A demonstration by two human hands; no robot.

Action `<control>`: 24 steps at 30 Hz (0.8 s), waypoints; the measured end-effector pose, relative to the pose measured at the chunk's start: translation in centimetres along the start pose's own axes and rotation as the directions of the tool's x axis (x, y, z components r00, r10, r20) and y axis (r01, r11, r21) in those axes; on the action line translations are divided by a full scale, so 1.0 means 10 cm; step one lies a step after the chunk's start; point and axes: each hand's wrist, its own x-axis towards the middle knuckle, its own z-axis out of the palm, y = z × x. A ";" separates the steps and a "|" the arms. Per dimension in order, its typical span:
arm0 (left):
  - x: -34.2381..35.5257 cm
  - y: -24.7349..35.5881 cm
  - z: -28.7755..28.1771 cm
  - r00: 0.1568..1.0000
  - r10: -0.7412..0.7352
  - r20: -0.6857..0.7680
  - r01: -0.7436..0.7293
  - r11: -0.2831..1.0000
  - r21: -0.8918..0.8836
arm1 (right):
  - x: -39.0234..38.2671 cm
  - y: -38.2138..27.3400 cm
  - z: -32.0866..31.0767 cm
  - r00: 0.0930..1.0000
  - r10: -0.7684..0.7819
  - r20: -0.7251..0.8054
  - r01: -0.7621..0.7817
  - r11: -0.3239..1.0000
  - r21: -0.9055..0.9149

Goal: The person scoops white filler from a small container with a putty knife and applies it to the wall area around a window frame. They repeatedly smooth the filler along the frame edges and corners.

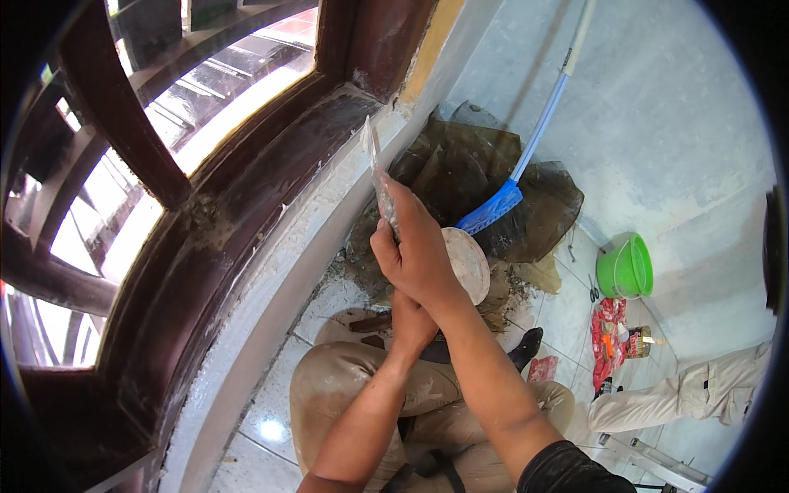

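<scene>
Scraper [376, 168] gripped in R hand [415, 246], blade tip at sill [329, 189] edge, below window frame [246, 172] | L hand [411, 322] under R wrist, grip can't tell | round lid [468, 263] just behind R hand | green bucket [626, 267] well apart from sill

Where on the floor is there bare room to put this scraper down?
Bare tile lies left of your knee, along the white wall base. More bare floor sits between the sacking and the green bucket. It is crowded by the red wrappers and under your right hand, where rubble lies.
</scene>
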 end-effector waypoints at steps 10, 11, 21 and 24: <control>-0.01 -0.02 0.00 0.996 -0.071 -0.061 0.071 0.997 0.000 | -0.23 -0.60 0.12 0.990 0.102 0.094 -0.114 0.984 0.134; -0.01 -0.02 -0.02 0.995 -0.089 -0.043 0.090 0.995 0.030 | -0.26 -0.63 0.13 0.992 0.091 0.091 -0.102 0.987 0.121; -0.06 -0.04 0.05 0.963 -0.181 -0.197 0.201 0.976 0.082 | -0.51 -1.18 0.24 0.994 -0.044 0.095 0.043 0.999 0.004; -0.07 -0.12 0.17 0.957 -0.172 -0.234 0.173 0.985 -0.018 | -0.60 -1.25 0.28 0.994 -0.055 0.099 0.049 0.997 0.064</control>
